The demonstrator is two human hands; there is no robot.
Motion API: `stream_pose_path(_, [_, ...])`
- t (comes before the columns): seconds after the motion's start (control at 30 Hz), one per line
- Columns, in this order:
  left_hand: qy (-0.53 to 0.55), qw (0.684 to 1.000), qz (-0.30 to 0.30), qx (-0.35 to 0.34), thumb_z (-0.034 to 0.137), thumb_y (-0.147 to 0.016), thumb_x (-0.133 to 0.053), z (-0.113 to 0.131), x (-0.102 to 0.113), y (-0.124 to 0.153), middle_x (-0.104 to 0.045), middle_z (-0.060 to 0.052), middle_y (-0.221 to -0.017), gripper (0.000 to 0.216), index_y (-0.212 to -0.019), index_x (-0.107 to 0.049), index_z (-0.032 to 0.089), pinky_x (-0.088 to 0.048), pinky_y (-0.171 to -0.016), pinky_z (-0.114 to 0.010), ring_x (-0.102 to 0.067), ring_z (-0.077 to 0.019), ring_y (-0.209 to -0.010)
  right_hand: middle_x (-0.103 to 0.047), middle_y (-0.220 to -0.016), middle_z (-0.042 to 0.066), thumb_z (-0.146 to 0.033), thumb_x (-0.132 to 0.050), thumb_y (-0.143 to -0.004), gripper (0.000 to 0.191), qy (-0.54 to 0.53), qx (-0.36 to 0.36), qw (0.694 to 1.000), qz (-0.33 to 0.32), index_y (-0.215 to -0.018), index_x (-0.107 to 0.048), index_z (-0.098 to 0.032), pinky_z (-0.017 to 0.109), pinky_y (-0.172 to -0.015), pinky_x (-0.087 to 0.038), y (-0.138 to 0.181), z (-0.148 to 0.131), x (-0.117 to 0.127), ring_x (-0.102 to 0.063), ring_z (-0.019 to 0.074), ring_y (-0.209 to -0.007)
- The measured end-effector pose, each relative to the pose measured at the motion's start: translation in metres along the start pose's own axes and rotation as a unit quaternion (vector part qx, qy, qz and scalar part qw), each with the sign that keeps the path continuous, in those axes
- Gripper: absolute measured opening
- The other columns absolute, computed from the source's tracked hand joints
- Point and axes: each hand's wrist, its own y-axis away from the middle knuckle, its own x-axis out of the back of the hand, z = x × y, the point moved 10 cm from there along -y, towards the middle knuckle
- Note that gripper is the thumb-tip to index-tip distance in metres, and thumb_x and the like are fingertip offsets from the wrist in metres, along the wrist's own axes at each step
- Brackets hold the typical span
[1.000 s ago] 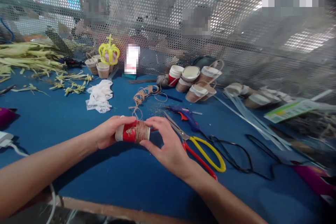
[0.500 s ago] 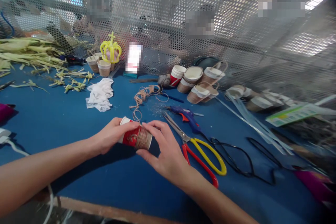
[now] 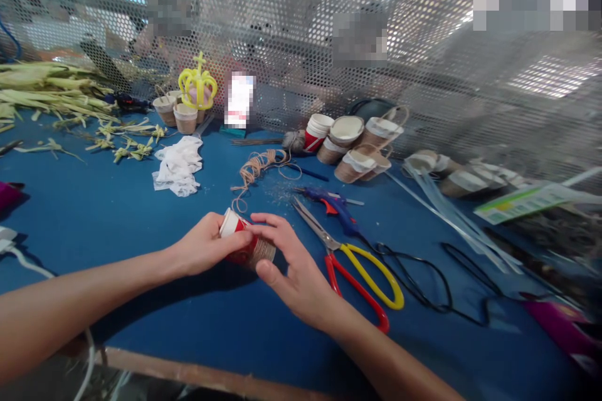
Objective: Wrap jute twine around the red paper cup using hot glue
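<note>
A red-and-white paper cup [image 3: 232,224] lies tilted sideways above the table, its base end wound with brown twine [image 3: 263,253]. My left hand [image 3: 203,244] grips it near the rim, the thumb laid along its red side. At the wrapped end, my right hand [image 3: 289,263] curves round the cup, with fingertips on top and the thumb by the base; one finger is lifted a little. A loose strand runs behind the cup to a twine bundle [image 3: 256,166]. The cup's underside is hidden by my hands.
Right of my hands lie large scissors [image 3: 336,244] with red and yellow handles and a blue glue gun [image 3: 336,207] with a black cord. Twine-wrapped cups [image 3: 357,166] stand by the mesh wall. White cloth [image 3: 179,166] and corn husks [image 3: 47,91] are on the left.
The cup has turned and tipped slightly, its rim now showing more. My right thumb and fingers have shifted on the wrapped end. My left hand keeps its hold.
</note>
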Motion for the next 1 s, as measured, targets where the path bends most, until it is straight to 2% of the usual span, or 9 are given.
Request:
stream_pose_path(0.33, [-0.033,0.999,-0.007,-0.003,0.024,-0.065,-0.048,-0.004,0.001,-0.003,-0.037,0.005,-0.05,0.017,-0.051,-0.044,0.014,-0.023,-0.044,-0.018,-0.029,-0.0061,-0.047,-0.046,-0.121,0.011,-0.033,-0.048,-0.083,0.03,-0.016,-0.01,1.0,-0.002,-0.11,-0.048,-0.02,0.04,-0.094,-0.037,-0.003,-0.003,0.001,-0.041,0.0213,-0.115])
stream_pose_path(0.47, [-0.048,0.998,0.035,-0.002,0.028,-0.063,-0.05,-0.005,0.013,-0.004,-0.043,0.004,-0.051,0.017,-0.055,-0.051,0.012,-0.027,-0.046,-0.019,-0.033,-0.007,-0.047,-0.056,-0.107,0.01,-0.032,-0.048,-0.083,0.024,0.054,-0.057,0.993,0.087,-0.101,-0.054,-0.017,0.033,-0.083,-0.045,-0.009,0.002,0.047,-0.054,0.0183,-0.097])
stream_pose_path(0.6, [-0.077,0.996,0.053,-0.013,0.029,-0.063,-0.051,-0.003,0.022,-0.006,-0.046,0.003,-0.052,0.018,-0.056,-0.053,0.012,-0.031,-0.048,-0.02,-0.039,-0.0089,-0.049,-0.063,-0.093,0.009,-0.031,-0.049,-0.08,0.026,0.222,-0.212,0.935,0.178,-0.099,-0.056,-0.014,0.031,-0.075,-0.046,-0.005,0.04,0.118,-0.06,0.019,-0.082])
stream_pose_path(0.67, [-0.1,0.993,0.061,-0.019,0.03,-0.064,-0.05,-0.003,0.026,-0.006,-0.046,0.003,-0.052,0.019,-0.056,-0.053,0.013,-0.032,-0.048,-0.02,-0.039,-0.0092,-0.049,-0.061,-0.101,0.012,-0.024,-0.049,-0.079,0.026,0.339,-0.319,0.877,0.116,-0.101,-0.057,-0.013,0.033,-0.082,-0.042,0.0,0.076,0.136,-0.058,0.0226,-0.092])
stream_pose_path(0.7, [-0.11,0.992,0.064,-0.021,0.03,-0.065,-0.05,-0.003,0.027,-0.007,-0.046,0.003,-0.051,0.02,-0.057,-0.053,0.013,-0.031,-0.048,-0.02,-0.039,-0.0092,-0.048,-0.062,-0.099,0.014,-0.019,-0.052,-0.075,0.022,0.345,-0.345,0.868,0.093,-0.094,-0.059,-0.012,0.035,-0.081,-0.042,0.002,0.093,0.139,-0.058,0.0258,-0.093])
stream_pose_path(0.8, [-0.133,0.989,0.064,-0.025,0.03,-0.068,-0.048,-0.003,0.029,-0.007,-0.044,0.003,-0.052,0.021,-0.058,-0.053,0.012,-0.03,-0.047,-0.021,-0.037,-0.009,-0.048,-0.065,-0.072,0.014,-0.011,-0.059,-0.062,0.003,0.328,-0.399,0.855,0.051,-0.062,-0.061,-0.013,0.035,-0.068,-0.045,0.008,0.14,0.142,-0.062,0.0301,-0.078])
stream_pose_path(0.83, [-0.137,0.988,0.058,-0.026,0.03,-0.068,-0.047,-0.002,0.028,-0.008,-0.044,0.003,-0.052,0.021,-0.058,-0.053,0.012,-0.03,-0.047,-0.021,-0.037,-0.0089,-0.049,-0.064,-0.066,0.012,-0.01,-0.06,-0.06,0.006,0.32,-0.411,0.852,0.049,-0.057,-0.059,-0.015,0.034,-0.066,-0.045,0.011,0.151,0.142,-0.062,0.0299,-0.076])
stream_pose_path(0.9, [-0.146,0.988,0.046,-0.032,0.029,-0.069,-0.046,0.0,0.026,-0.008,-0.043,0.003,-0.052,0.021,-0.058,-0.052,0.012,-0.029,-0.046,-0.021,-0.036,-0.0087,-0.049,-0.063,-0.062,0.01,-0.009,-0.06,-0.059,0.009,0.297,-0.426,0.853,0.057,-0.055,-0.056,-0.016,0.033,-0.064,-0.045,0.014,0.164,0.143,-0.062,0.0286,-0.074])
stream_pose_path(1.0, [-0.16,0.986,0.039,-0.034,0.029,-0.069,-0.046,0.003,0.023,-0.008,-0.044,0.003,-0.052,0.021,-0.057,-0.053,0.012,-0.029,-0.046,-0.02,-0.037,-0.0092,-0.049,-0.064,-0.062,0.008,-0.01,-0.058,-0.063,0.009,0.235,-0.431,0.868,0.082,-0.07,-0.056,-0.015,0.031,-0.06,-0.047,0.017,0.161,0.144,-0.063,0.0239,-0.068])
